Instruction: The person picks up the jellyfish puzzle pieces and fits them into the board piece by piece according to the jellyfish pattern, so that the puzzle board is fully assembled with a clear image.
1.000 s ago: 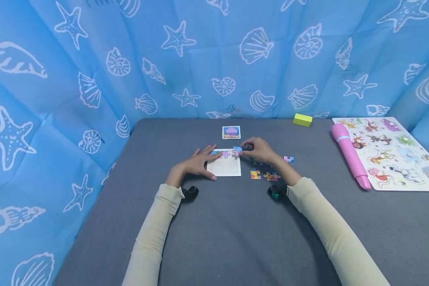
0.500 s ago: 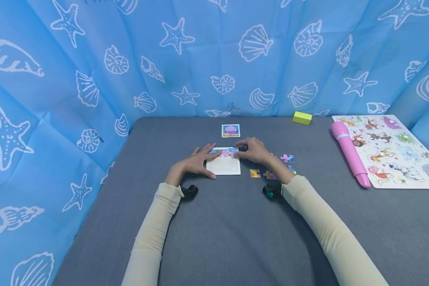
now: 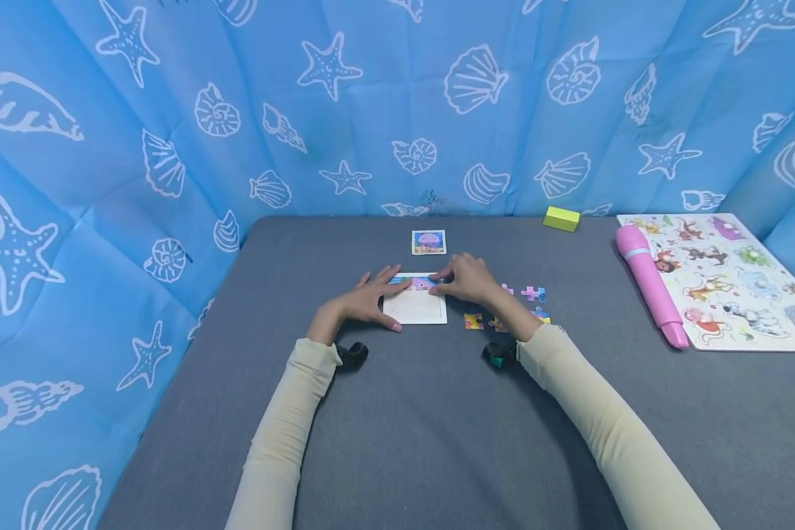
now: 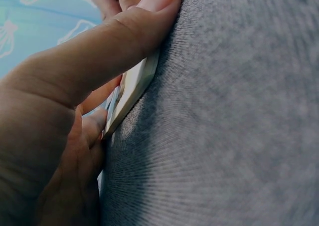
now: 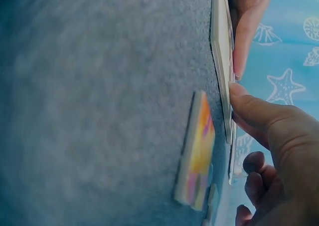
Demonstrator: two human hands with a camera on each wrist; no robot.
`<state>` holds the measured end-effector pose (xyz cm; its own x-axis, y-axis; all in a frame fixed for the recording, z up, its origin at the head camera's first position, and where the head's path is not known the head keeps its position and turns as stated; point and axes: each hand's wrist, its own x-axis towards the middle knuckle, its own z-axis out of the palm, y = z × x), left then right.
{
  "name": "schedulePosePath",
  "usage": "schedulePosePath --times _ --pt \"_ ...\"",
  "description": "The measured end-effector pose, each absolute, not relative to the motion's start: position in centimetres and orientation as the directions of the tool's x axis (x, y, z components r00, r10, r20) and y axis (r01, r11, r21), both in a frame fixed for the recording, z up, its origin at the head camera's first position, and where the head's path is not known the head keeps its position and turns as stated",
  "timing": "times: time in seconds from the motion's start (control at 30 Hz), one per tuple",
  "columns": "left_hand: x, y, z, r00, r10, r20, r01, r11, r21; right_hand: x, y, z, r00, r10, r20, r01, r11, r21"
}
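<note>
A white puzzle frame lies flat on the grey table, with joined jigsaw pieces along its far side. My left hand rests with spread fingers at the frame's left side; its index finger reaches over the pieces and its thumb touches the near left edge. At the frame's far right corner, my right hand pinches a puzzle piece that is mostly hidden by the fingers. Loose pieces lie to the right, among them a yellow-orange piece and a blue-pink piece.
Behind the frame lies a small jellyfish picture. A yellow-green block stands near the table's far edge. To the right, a pink microphone-shaped toy lies against a white animal board. A blue curtain hangs behind.
My right hand has moved left and brought the puzzle piece down into the frame's far right corner. My left hand has stayed in place on the frame.
</note>
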<state>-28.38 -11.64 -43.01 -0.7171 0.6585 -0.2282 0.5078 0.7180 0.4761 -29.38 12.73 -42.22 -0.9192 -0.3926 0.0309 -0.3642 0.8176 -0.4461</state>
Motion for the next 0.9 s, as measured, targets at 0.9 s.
schedulePosePath --times 0.9 --pt "-27.1 -14.2 -42.8 -0.729 0.670 -0.142 0.499 0.661 0.560 -27.3 21.0 -41.3 -0.948 -0.319 0.023 -0.275 0.777 -0.566"
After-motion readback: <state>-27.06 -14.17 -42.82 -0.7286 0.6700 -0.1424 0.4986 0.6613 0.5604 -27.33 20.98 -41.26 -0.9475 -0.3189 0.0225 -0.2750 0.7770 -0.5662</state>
